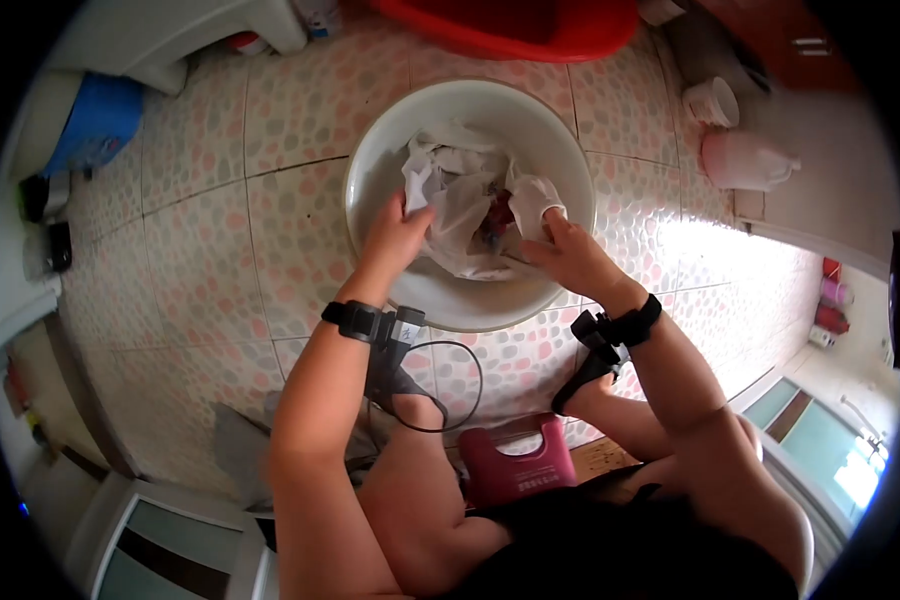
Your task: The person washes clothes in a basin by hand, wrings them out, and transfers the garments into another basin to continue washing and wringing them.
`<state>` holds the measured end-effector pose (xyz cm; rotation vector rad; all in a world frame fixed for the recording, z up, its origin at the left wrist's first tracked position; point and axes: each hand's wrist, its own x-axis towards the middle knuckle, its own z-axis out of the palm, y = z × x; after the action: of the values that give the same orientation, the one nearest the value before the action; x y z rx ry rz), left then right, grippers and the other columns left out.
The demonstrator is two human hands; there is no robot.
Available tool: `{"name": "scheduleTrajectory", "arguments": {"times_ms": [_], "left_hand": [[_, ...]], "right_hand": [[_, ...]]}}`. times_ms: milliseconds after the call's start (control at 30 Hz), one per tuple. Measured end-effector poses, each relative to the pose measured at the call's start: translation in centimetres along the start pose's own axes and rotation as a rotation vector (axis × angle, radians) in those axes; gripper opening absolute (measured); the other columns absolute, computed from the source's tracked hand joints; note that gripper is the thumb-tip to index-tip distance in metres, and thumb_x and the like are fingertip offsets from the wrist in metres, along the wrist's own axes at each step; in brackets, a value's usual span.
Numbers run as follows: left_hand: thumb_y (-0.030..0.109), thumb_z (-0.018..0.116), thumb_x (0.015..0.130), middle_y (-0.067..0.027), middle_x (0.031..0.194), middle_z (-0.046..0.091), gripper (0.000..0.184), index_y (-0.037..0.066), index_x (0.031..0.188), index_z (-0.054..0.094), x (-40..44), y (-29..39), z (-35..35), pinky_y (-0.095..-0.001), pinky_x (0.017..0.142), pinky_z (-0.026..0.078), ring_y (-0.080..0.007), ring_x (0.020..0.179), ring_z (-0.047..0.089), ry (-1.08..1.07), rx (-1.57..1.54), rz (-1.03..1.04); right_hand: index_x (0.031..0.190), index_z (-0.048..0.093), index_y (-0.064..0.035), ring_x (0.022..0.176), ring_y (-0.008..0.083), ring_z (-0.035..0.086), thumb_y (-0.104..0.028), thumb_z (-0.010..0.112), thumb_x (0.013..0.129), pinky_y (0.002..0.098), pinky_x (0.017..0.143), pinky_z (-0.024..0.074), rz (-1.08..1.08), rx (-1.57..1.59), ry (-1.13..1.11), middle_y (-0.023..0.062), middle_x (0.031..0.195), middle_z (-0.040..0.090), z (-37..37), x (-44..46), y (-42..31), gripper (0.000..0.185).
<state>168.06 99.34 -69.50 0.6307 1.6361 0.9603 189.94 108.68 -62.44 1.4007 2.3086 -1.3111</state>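
Note:
A large white basin point(373, 130) stands on the pebble-patterned floor. Inside it lies a thin white cloth point(455, 215) with a dark red and blue patch showing near its middle. My left hand point(400, 232) pinches the cloth's left edge between thumb and fingers. On the right side, my right hand point(570, 255) grips another part of the same cloth, its fingers partly hidden by the fabric. Both hands are over the basin, and the cloth is spread between them. Black straps with small devices are around both wrists.
Behind the basin is a red tub point(530, 35). A pink jug point(740, 162) and a white cup point(711, 102) stand at the right. At the left is a blue container point(95, 122). A pink stool point(518, 465) and a looped cable lie near my legs.

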Motion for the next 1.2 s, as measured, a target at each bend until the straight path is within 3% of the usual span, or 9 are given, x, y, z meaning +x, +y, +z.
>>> {"name": "scheduleTrajectory", "arguments": {"times_ms": [133,200,333,400,500,767,900,1067,1200], "left_hand": [[0.03,0.055,0.084,-0.0068,0.1,0.059,0.046,-0.002,0.115,0.047,0.3,0.2,-1.3,-0.0278,0.079,0.042,-0.0158,0.089,0.054,0.103,-0.229,-0.02],[0.033,0.052,0.088,-0.0085,0.113,0.053,0.05,-0.005,0.119,0.043,-0.1,1.1,-1.9,-0.0257,0.086,0.039,-0.0154,0.102,0.05,0.291,-0.52,0.061],[0.029,0.049,0.09,-0.0124,0.122,0.047,0.048,-0.006,0.122,0.04,-2.4,5.6,-3.0,-0.0322,0.095,0.037,-0.0213,0.112,0.046,0.174,-0.701,0.169],[0.028,0.044,0.092,-0.0128,0.123,0.045,0.047,-0.006,0.124,0.037,-3.2,7.2,-3.9,-0.0324,0.096,0.037,-0.0207,0.113,0.045,0.077,-0.629,0.193],[0.031,0.043,0.092,-0.0134,0.125,0.042,0.049,-0.004,0.126,0.035,-4.3,10.5,-4.5,-0.0331,0.097,0.036,-0.0214,0.115,0.044,0.143,-0.495,0.205],[0.029,0.042,0.092,-0.0124,0.132,0.035,0.048,-0.001,0.128,0.033,-7.7,17.7,-4.3,-0.0379,0.101,0.031,-0.024,0.12,0.038,0.326,-0.227,0.258],[0.035,0.038,0.093,-0.0128,0.132,0.037,0.051,0.001,0.13,0.032,-9.0,19.8,-3.4,-0.0418,0.103,0.028,-0.0284,0.12,0.038,0.285,-0.106,0.312],[0.037,0.033,0.094,-0.0151,0.132,0.039,0.052,0.001,0.131,0.032,-9.2,21.8,-2.7,-0.0437,0.104,0.026,-0.03,0.122,0.036,0.308,-0.266,0.299],[0.036,0.027,0.095,-0.0136,0.133,0.038,0.05,0.002,0.131,0.033,-9.4,22.6,-2.6,-0.044,0.104,0.025,-0.0294,0.123,0.035,0.227,-0.381,0.265]], "right_hand": [[0.091,0.049,0.0046,0.073,0.0314,0.059,-0.026,0.06,0.079,0.0359,0.066,0.0451,0.0,0.06,-0.054,0.0216,0.077,0.058,1.5,0.1,1.0,0.034],[0.084,0.052,0.0071,0.073,0.0325,0.06,-0.028,0.061,0.078,0.0371,0.067,0.0463,-0.228,-0.139,-0.041,0.0212,0.074,0.058,2.2,0.1,1.8,0.037],[0.078,0.054,0.0077,0.064,0.0263,0.061,-0.029,0.057,0.082,0.0351,0.06,0.0484,-0.076,-0.067,0.019,0.0178,0.067,0.058,3.6,0.6,1.8,0.037],[0.083,0.053,0.0064,0.052,0.0233,0.058,-0.027,0.047,0.087,0.0323,0.05,0.0466,0.229,0.715,0.054,0.0173,0.064,0.06,5.0,0.9,2.0,0.034],[0.079,0.054,0.0055,0.04,0.0169,0.05,-0.025,0.04,0.09,0.0281,0.041,0.0406,0.482,1.158,0.097,0.0139,0.057,0.057,5.6,-0.6,1.1,0.035],[0.081,0.045,0.0003,0.038,0.014,0.043,-0.025,0.046,0.089,0.0272,0.036,0.0322,0.427,1.432,-0.163,0.0056,0.051,0.046,9.2,-2.7,3.1,0.026],[0.082,0.042,-0.0009,0.042,0.0122,0.044,-0.026,0.059,0.081,0.0252,0.038,0.0328,0.365,1.441,-0.218,0.0033,0.056,0.046,10.1,-2.9,3.1,0.03],[0.098,0.045,0.0067,0.072,0.0325,0.061,-0.037,0.07,0.065,0.0391,0.057,0.0485,0.064,0.637,-0.182,0.0208,0.081,0.061,10.6,-4.4,2.3,0.059],[0.1,0.042,0.0026,0.066,0.0355,0.061,-0.039,0.067,0.068,0.0426,0.058,0.0484,0.02,0.225,-0.237,0.0195,0.069,0.06,8.1,-5.7,-0.1,0.058]]}}
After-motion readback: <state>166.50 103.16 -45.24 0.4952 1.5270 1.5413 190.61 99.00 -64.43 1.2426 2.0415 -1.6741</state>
